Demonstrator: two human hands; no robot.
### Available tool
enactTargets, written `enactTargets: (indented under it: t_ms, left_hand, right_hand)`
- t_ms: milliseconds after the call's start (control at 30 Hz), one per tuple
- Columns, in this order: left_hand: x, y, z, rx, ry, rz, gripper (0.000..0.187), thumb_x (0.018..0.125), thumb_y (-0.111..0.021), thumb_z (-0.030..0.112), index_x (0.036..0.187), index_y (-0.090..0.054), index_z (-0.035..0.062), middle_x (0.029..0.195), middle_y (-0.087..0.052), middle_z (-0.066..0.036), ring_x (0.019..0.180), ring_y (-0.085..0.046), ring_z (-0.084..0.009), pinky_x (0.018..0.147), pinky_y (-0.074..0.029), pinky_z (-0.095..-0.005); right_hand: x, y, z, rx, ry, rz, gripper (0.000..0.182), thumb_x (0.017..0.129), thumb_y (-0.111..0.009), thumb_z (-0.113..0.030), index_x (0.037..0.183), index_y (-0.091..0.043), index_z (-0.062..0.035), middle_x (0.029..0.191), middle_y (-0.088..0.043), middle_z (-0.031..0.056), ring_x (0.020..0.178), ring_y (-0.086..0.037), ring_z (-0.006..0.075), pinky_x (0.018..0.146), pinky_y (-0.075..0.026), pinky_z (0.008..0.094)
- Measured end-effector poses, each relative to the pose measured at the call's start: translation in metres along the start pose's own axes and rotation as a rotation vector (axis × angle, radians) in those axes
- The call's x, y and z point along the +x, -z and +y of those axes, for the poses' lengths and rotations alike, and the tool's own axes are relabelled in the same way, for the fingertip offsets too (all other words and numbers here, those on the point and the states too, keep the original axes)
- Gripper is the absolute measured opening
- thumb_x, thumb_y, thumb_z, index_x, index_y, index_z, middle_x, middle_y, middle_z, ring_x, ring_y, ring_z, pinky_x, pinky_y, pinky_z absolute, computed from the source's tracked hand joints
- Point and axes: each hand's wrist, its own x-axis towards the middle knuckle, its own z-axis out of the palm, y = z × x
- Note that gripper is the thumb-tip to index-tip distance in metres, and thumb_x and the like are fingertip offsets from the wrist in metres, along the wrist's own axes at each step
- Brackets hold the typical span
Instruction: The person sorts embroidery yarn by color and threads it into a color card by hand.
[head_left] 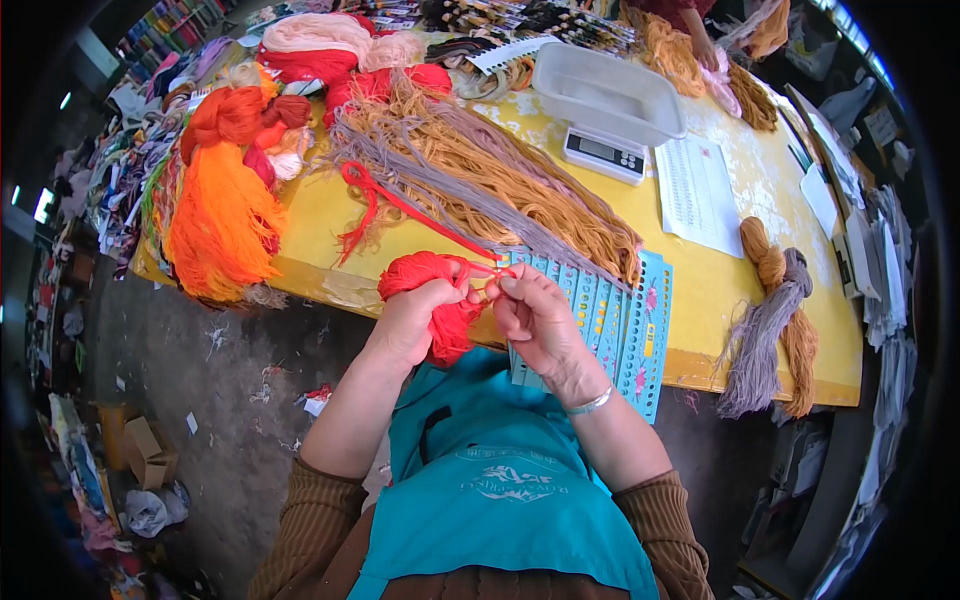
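A bundled skein of red yarn (452,335) is gripped in my left hand (415,318), in front of the table's near edge. My right hand (535,310) is beside it, finger and thumb pinched on a red strand at the skein's top. From there a red strip of yarn (425,215) runs back across the table. Under and behind my right hand lie turquoise cards with punched holes (642,330). Long brown yarn (560,205) and grey-purple yarn (440,175) stretch over the table just beyond both hands.
Orange yarn (222,220) hangs over the table's left edge. A digital scale (605,153) carries a clear plastic tub (610,90), with a printed sheet (697,195) beside it. Grey and brown skeins (765,320) lie at the right. Another person's hand (703,47) touches yarn at the far side.
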Motion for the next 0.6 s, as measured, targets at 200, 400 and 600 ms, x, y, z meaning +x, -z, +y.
enactTargets:
  t_ms: [200,400,600]
  left_hand:
    - [-0.001,-0.005,0.006,-0.077,0.061,0.049,0.016,0.084,-0.056,0.003,0.099,-0.059,-0.001,0.088,-0.059,-0.008,0.08,-0.059,-0.0178,0.072,-0.05,-0.0319]
    - [0.0,-0.007,0.0,0.035,0.007,0.018,0.032,0.088,-0.062,0.006,0.118,-0.058,-0.0042,0.083,-0.059,-0.005,0.075,-0.056,-0.0112,0.066,-0.048,-0.0262]
    - [-0.001,-0.01,-0.001,0.013,0.036,0.045,0.031,0.088,-0.062,0.005,0.118,-0.059,-0.0038,0.084,-0.059,-0.005,0.077,-0.056,-0.0116,0.067,-0.048,-0.0271]
  right_hand:
    - [-0.004,-0.008,0.003,-0.229,0.046,0.077,0.005,0.089,-0.063,-0.008,0.089,-0.058,-0.0053,0.071,-0.06,0.0013,0.045,-0.041,0.0041,0.04,-0.025,0.018]
    - [-0.004,-0.012,0.005,-0.314,0.087,0.087,0.006,0.088,-0.064,-0.008,0.088,-0.059,-0.0058,0.065,-0.058,0.0004,0.047,-0.041,0.0039,0.042,-0.027,0.0176]
    - [-0.003,-0.01,0.005,-0.171,0.081,0.114,0.004,0.089,-0.061,-0.007,0.087,-0.057,-0.0071,0.066,-0.058,0.0015,0.047,-0.041,0.0053,0.042,-0.027,0.0193]
